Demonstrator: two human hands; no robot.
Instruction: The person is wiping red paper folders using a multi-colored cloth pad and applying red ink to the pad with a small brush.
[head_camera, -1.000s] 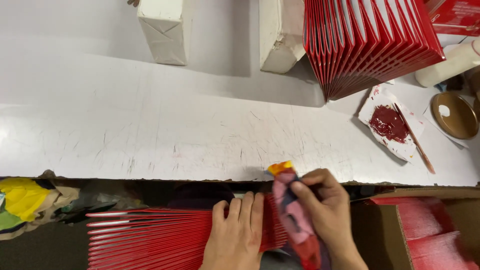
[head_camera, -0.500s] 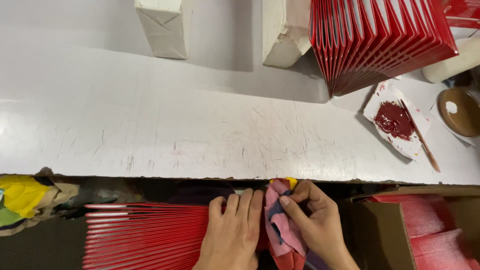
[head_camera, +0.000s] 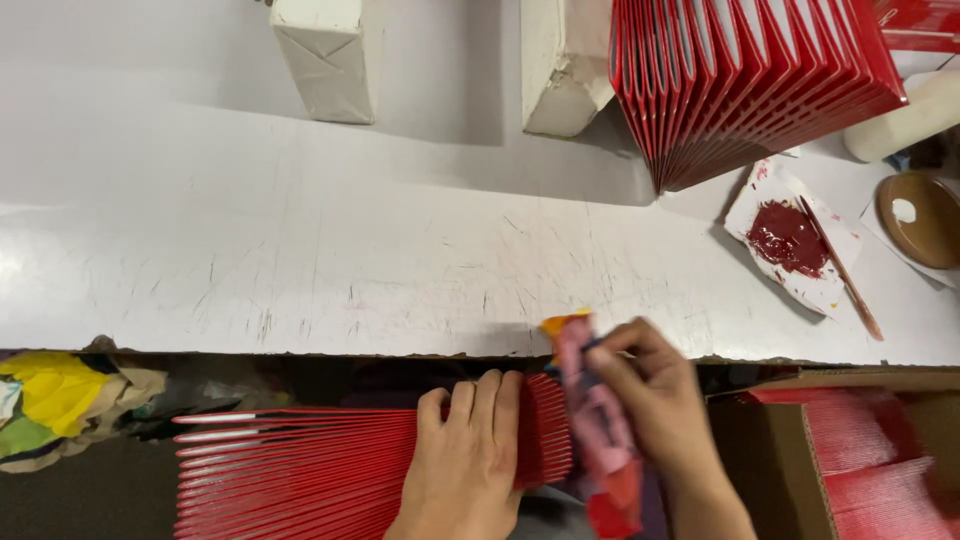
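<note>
So the left hand (head_camera: 468, 462) lies flat on the fanned red stack (head_camera: 300, 470) below the tabletop (head_camera: 400, 260) edge, right hand (head_camera: 655, 400) gripping what looks like a stained rag (head_camera: 598, 430) beside it

scratched white table (head_camera: 300, 260), bright overhead glare

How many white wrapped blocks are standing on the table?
2. One white block stands at the far left-centre of the table; the other white block stands right of it, beside the upright red stack. More may lie beyond the top edge.
</note>
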